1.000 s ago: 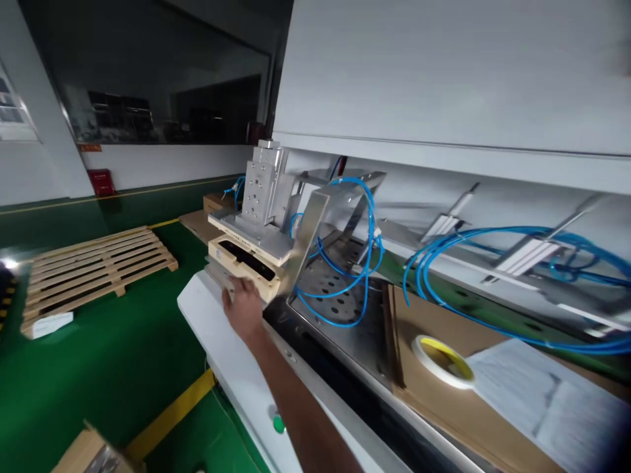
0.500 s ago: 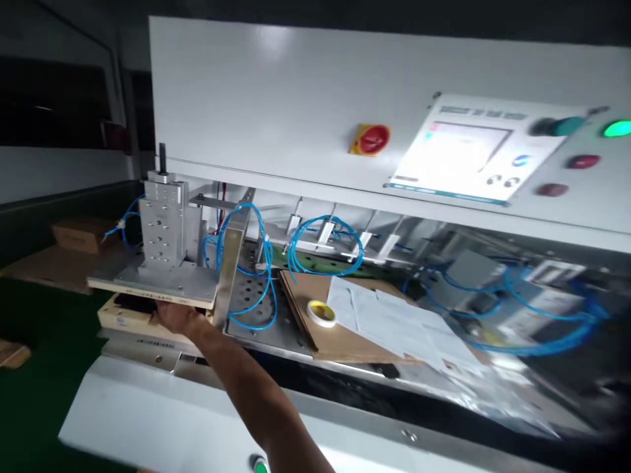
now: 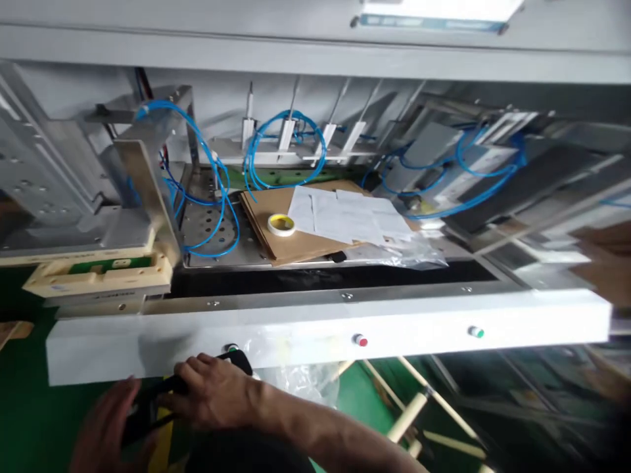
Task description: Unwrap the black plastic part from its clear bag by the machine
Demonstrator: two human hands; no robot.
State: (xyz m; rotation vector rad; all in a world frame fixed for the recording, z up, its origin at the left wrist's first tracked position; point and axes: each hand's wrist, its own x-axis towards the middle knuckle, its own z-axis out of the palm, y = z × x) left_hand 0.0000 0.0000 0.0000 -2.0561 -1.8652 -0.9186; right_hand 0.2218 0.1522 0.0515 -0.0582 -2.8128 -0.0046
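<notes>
My right hand (image 3: 211, 391) is low in front of the machine, below its white front rail (image 3: 315, 328). Its fingers are closed over a flat black object (image 3: 148, 410) whose far end shows at the knuckles. My left hand (image 3: 106, 427) is at the bottom left, smeared by motion, and lies against the left end of the same black object. I cannot make out its grip. A beige fixture (image 3: 98, 274) holding a green circuit board sits on the machine's left end, above both hands.
The rail carries a red button (image 3: 361, 340) and a green button (image 3: 474, 332). Behind it lie cardboard (image 3: 290, 246), a yellow tape roll (image 3: 280, 225), papers (image 3: 345, 213) and looped blue tubes (image 3: 286, 151). A clear plastic bag (image 3: 296, 381) hangs under the rail.
My right hand has left the fixture at the machine's left end and dropped below the front rail onto a black object. My left hand has come into view. The camera has tilted down.
</notes>
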